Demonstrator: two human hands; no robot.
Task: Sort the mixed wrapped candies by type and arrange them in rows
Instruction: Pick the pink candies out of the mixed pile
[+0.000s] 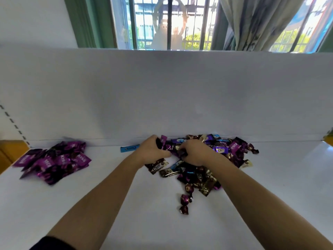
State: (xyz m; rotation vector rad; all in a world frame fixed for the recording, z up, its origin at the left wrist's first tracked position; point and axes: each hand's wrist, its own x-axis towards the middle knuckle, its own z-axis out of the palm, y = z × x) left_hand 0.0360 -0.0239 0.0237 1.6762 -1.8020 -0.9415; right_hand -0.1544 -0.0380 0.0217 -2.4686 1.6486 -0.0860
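Note:
A mixed heap of wrapped candies (pixel 207 170) lies on the white table at centre right: purple, dark brown and blue wrappers. My left hand (pixel 152 150) grips a purple-wrapped candy (pixel 163 140) at the heap's left edge. My right hand (pixel 195 152) reaches into the heap and its fingers curl round a dark-wrapped candy (pixel 182 152). A sorted pile of purple "KISS" candies (pixel 54 160) lies at the far left. Two round twist-wrapped candies (pixel 185 202) sit apart at the heap's near end.
A blue wrapped bar (pixel 129 148) lies alone by the white backboard (pixel 162 96), left of my left hand. The white table (pixel 144 213) stretches toward me. A wooden edge (pixel 10 150) shows at the far left. A window and curtains stand behind the backboard.

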